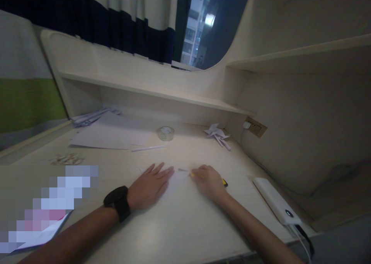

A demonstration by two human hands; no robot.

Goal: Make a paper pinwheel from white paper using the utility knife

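Flat on the desk lies my left hand (150, 186), fingers stretched out over a small piece of white paper (174, 183). A black watch (117, 200) is on that wrist. My right hand (208, 182) is wrapped round a yellow utility knife (224, 182), whose grey blade (182, 170) points left toward the left fingertips. The blade is at the paper's far edge; whether it touches the paper is hard to make out. Most of the knife's handle is hidden by the right hand.
Beyond the hands are a roll of clear tape (166, 133), a thin white paper stick (148, 148), white sheets (113, 130) and folded paper pinwheels (216, 132). Small pale pieces (68, 159) lie left. A white power bank (275, 200) with cables sits right; a shelf (156, 92) spans the back.
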